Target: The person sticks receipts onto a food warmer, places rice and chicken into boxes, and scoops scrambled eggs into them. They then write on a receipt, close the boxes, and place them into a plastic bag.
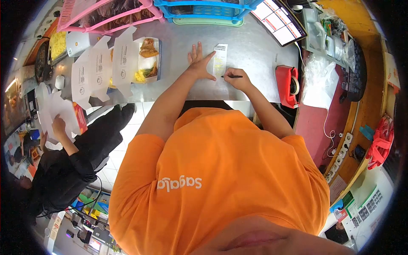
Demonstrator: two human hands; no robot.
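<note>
A narrow printed receipt [219, 61] lies on the metal table [178, 40], with yellow marks on its lines. My left hand [199, 63] is spread flat beside it, thumb and forefinger touching its left edge. In my right hand [238, 80] is a dark pen [235, 76], its tip at the receipt's lower right edge. Left of my left hand sits an open food box [147, 59] holding fried chicken, rice and vegetables. White printed box lids [100, 68] stand upright next to it, partly hiding another filled box.
Pink [114, 17] and blue baskets [204, 8] stand at the back, near a tablet [280, 21]. A red tape dispenser [287, 86] is at the right edge. On the left, a co-worker in black [89, 148] handles a white carton [55, 112].
</note>
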